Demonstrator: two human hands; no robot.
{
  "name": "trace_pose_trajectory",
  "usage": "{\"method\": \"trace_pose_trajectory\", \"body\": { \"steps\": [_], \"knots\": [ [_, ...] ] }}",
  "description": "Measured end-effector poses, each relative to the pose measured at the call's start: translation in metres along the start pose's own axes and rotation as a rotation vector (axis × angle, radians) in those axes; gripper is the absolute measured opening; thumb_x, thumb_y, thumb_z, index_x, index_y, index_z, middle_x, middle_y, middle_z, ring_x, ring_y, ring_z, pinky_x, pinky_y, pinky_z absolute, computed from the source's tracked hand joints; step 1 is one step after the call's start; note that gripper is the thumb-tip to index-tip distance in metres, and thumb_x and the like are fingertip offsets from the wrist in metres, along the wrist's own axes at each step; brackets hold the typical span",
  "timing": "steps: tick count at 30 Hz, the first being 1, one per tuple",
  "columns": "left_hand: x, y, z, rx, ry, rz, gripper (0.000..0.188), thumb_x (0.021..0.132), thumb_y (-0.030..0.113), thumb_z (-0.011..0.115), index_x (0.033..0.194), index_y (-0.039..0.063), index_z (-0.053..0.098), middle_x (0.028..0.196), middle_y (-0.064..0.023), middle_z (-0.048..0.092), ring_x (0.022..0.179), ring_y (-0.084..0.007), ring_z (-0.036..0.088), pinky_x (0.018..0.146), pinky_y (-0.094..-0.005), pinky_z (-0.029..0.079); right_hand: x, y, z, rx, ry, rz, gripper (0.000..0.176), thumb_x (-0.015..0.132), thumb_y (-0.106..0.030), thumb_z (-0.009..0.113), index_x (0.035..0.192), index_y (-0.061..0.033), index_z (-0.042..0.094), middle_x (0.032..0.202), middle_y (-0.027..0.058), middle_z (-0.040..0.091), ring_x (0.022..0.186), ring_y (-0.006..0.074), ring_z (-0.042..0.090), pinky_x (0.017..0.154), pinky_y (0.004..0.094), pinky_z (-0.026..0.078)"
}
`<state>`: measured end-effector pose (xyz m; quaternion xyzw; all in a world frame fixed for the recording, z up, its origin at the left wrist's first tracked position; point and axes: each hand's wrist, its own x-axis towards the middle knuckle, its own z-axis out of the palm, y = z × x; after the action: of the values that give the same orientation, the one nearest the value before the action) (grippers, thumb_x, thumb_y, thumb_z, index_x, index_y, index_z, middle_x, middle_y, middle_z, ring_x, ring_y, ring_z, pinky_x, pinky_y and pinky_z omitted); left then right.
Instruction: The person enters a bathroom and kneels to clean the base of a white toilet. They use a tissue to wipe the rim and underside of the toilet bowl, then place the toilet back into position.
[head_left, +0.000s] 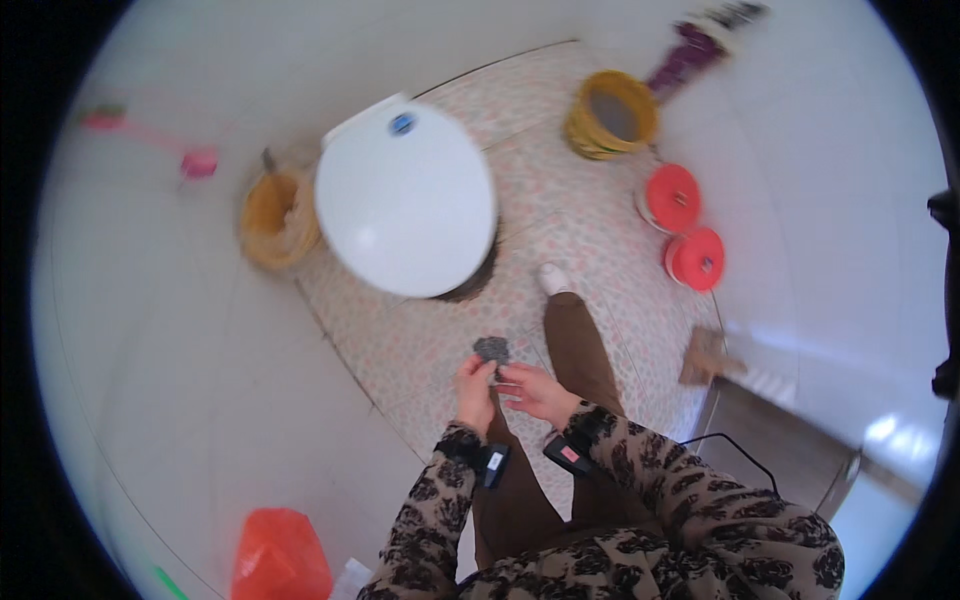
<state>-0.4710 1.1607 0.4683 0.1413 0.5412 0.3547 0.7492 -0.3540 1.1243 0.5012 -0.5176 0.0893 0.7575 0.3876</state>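
A small grey scouring pad (491, 349), perhaps steel wool, is held out over the tiled floor in front of my legs. The fingertips of my left hand (474, 394) pinch it from below. Close beside, my right hand (534, 390) has its thumb and fingertips at the pad's lower right edge, its other fingers loosely spread. Beyond both hands stands a white toilet with its lid (405, 210) down and a blue round button or sticker (402, 124) near the back.
Left of the toilet is a yellow waste bin (264, 214) with a liner. A yellow bucket (577, 135) and two red-lidded tubs (673, 196) line the right wall. A wooden-looking object (703, 352) sits by a grey cabinet (772, 442). A red bag (277, 555) is at lower left.
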Motion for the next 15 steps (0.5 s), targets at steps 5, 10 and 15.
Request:
{"method": "trace_pose_trajectory", "body": {
  "steps": [5, 10, 15],
  "knots": [
    [-0.079, -0.004, 0.062, 0.246, -0.215, -0.067, 0.039, 0.075, 0.001, 0.059, 0.113, 0.004, 0.051, 0.109, -0.0077, 0.053, 0.100, -0.0175, 0.048, 0.086, -0.0291, 0.038, -0.098, -0.009, -0.051, 0.197, 0.128, -0.092, 0.012, 0.079, -0.016, 0.059, 0.089, -0.0135, 0.051, 0.085, 0.0006, 0.055, 0.080, 0.0144, 0.055, 0.061, 0.0299, 0.040],
    [-0.096, 0.005, 0.055, 0.643, -0.299, -0.028, 0.045, 0.076, 0.002, 0.058, 0.120, 0.004, 0.047, 0.120, -0.0098, 0.047, 0.114, -0.0197, 0.040, 0.097, -0.0324, 0.031, -0.129, -0.022, -0.143, 0.445, 0.332, -0.183, 0.008, 0.077, -0.014, 0.058, 0.082, -0.0097, 0.053, 0.073, 0.0043, 0.055, 0.069, 0.0171, 0.056, 0.050, 0.0292, 0.039],
    [-0.109, 0.029, 0.062, 0.798, -0.128, -0.174, 0.039, 0.077, 0.006, 0.058, 0.115, 0.006, 0.050, 0.115, -0.0058, 0.051, 0.107, -0.0166, 0.045, 0.088, -0.0306, 0.035, -0.184, -0.030, -0.290, 0.707, 0.520, -0.257, 0.013, 0.077, -0.017, 0.057, 0.078, -0.0068, 0.048, 0.064, 0.0055, 0.050, 0.050, 0.0161, 0.049, 0.040, 0.0265, 0.034]
  ]
}}
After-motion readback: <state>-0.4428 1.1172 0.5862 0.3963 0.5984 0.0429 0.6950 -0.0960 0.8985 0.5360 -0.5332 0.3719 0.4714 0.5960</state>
